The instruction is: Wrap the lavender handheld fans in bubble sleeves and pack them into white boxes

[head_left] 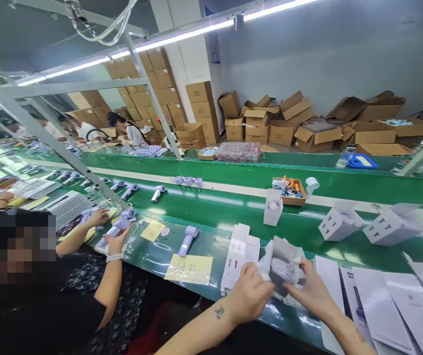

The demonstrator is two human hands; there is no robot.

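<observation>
Our left hand point(247, 292) curls its fingers at the open box point(287, 248) (their hold is unclear); our right hand point(314, 290), fingers part-spread, clasps its side. We'd best steady the walls lightly around the wrapped item point(281, 268) inside.

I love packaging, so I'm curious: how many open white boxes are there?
4: near box between the left hand and right hand; left box, middle box and right box beyond, on the belt. Others may be hidden.

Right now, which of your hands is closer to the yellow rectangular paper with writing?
Left. The left hand is right of the paper; the right hand is farther right.
</observation>
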